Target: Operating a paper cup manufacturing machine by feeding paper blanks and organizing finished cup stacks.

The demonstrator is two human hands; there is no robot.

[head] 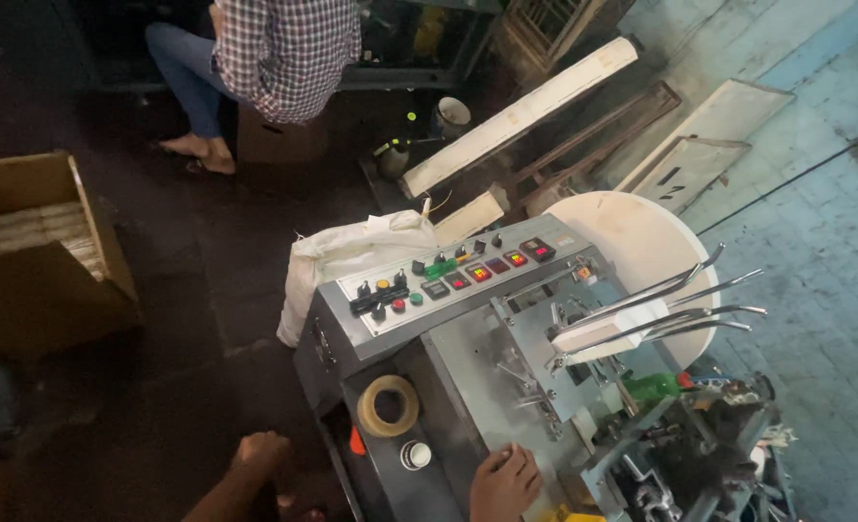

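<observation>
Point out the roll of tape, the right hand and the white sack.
roll of tape (387,406), head view, on the tan ring of the roll.
right hand (504,480), head view, on the back of the hand resting on the machine.
white sack (337,259), head view, on its upper side.

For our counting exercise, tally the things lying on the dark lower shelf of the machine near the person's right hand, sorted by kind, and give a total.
Roll of tape: 1
Small white cap-like round thing: 1
Small orange thing at the shelf's left edge: 1
Total: 3
The right hand rests on the machine beside them; the left hand hangs apart.
</observation>
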